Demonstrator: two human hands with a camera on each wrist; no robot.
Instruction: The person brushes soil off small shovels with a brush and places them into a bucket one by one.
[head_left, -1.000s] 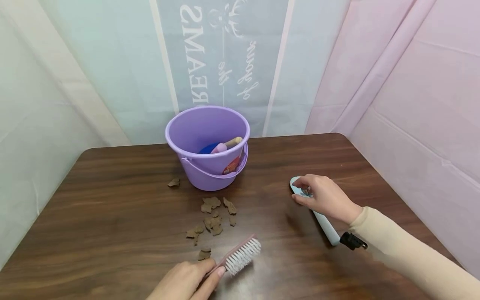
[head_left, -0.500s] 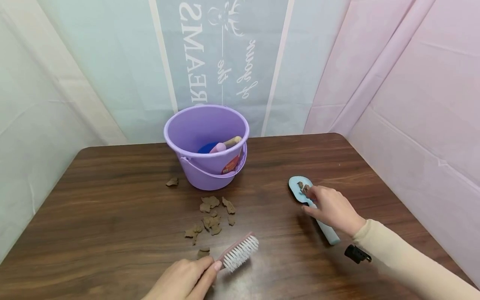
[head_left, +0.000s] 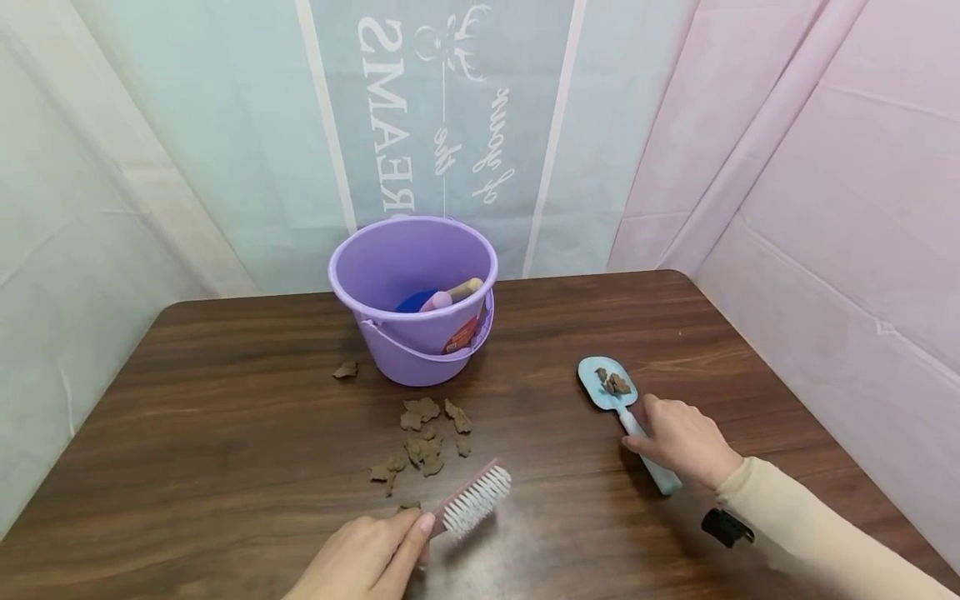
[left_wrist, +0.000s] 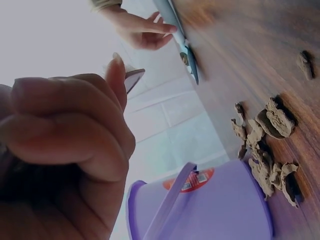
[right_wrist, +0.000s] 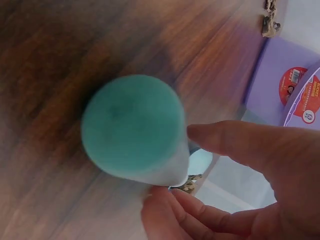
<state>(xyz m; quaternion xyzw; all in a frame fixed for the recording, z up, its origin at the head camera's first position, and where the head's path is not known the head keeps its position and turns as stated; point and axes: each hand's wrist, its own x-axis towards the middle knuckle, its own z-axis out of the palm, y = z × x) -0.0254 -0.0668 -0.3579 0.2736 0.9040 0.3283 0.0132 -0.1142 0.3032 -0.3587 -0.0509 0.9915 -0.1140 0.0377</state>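
Observation:
In the head view my left hand [head_left: 363, 554] grips the handle of a brush [head_left: 474, 502] with a pink back and white bristles. The brush is tilted just above the table. My right hand [head_left: 686, 437] is over the handle of a light-blue small shovel [head_left: 658, 475]. In the right wrist view the thumb [right_wrist: 215, 142] and the fingers [right_wrist: 185, 215] lie on either side of that handle, loosely bent, fingertips right at its edges. The shovel lies on the table, blade away from me, with brown flaky pieces [head_left: 617, 384] on the blade.
A purple bucket [head_left: 408, 350] stands at the back middle, its handle hanging in front and several tools inside. Loose brown flakes [head_left: 425, 454] are spread before it, one flake [head_left: 346, 370] off to its left. Fabric walls [head_left: 847, 208] border the dark wooden table [head_left: 225, 433].
My right hand has moved back from the shovel's blade to its handle, uncovering brown pieces on the blade. The left hand with the brush has shifted only slightly.

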